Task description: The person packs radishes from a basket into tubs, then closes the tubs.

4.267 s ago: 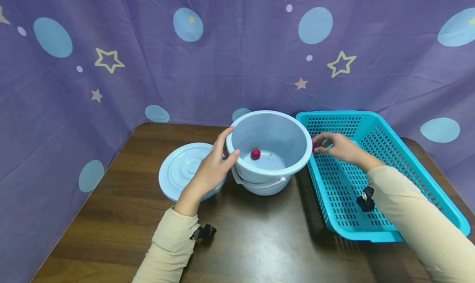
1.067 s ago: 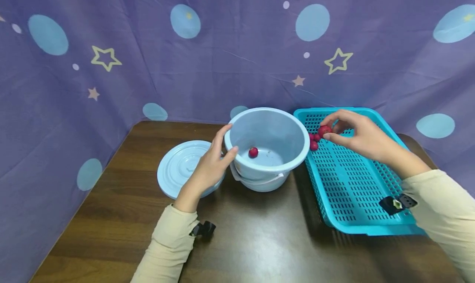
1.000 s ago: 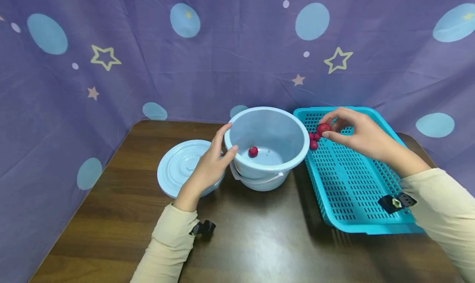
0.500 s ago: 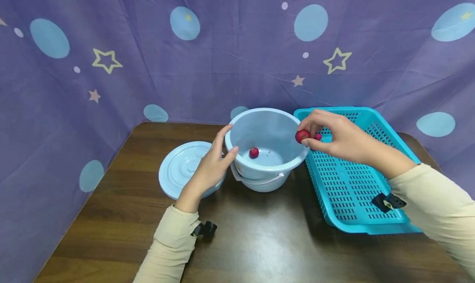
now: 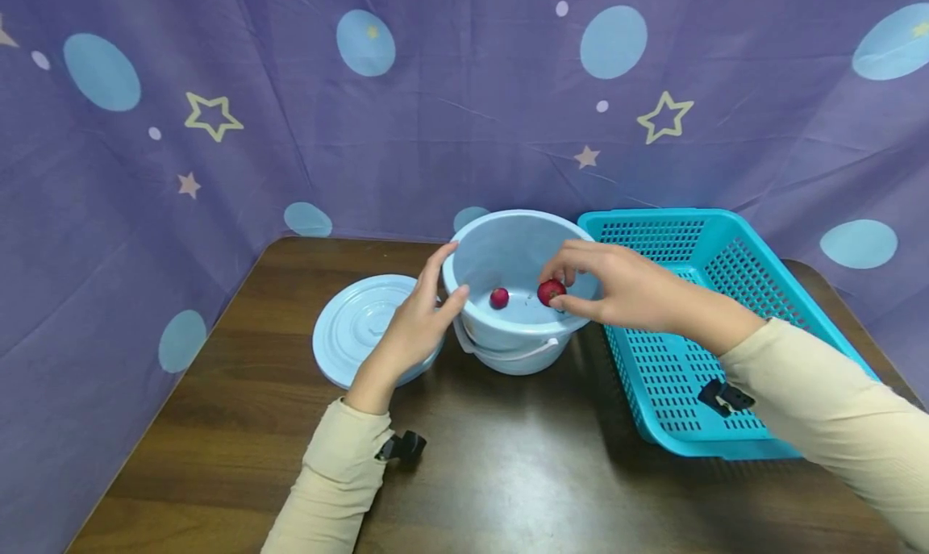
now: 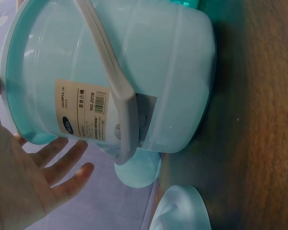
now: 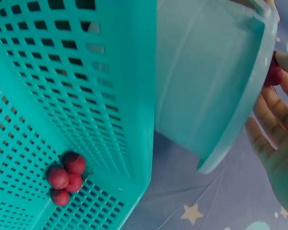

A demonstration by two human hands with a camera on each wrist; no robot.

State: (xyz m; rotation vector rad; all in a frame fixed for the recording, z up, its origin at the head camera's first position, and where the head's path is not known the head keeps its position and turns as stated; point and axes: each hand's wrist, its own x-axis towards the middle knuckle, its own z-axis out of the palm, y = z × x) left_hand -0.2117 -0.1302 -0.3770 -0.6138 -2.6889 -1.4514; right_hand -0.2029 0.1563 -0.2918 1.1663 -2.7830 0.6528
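My right hand (image 5: 610,284) pinches a red radish (image 5: 551,292) between thumb and fingers, inside the mouth of the light blue bucket (image 5: 522,348). Another radish (image 5: 498,298) lies on the bucket's floor. At the left of the rim, my left hand (image 5: 417,320) touches the bucket with thumb and forefinger spread; the left wrist view has its other fingers (image 6: 69,160) extended below the bucket's side. Several radishes (image 7: 57,177) sit together in a corner of the turquoise basket (image 5: 689,449); the right hand and arm and the basket's wall hide them in the head view.
A light blue lid (image 5: 341,328) lies left of the bucket, partly behind the left hand. The bucket's handle (image 5: 508,356) hangs down at its front. Everything stands on a brown wooden table (image 5: 479,473), with a purple patterned curtain (image 5: 435,135) behind.
Over the last second my right hand has carried the radish leftward from above the basket, over the rim and into the bucket's mouth. The left hand has stayed at the rim.
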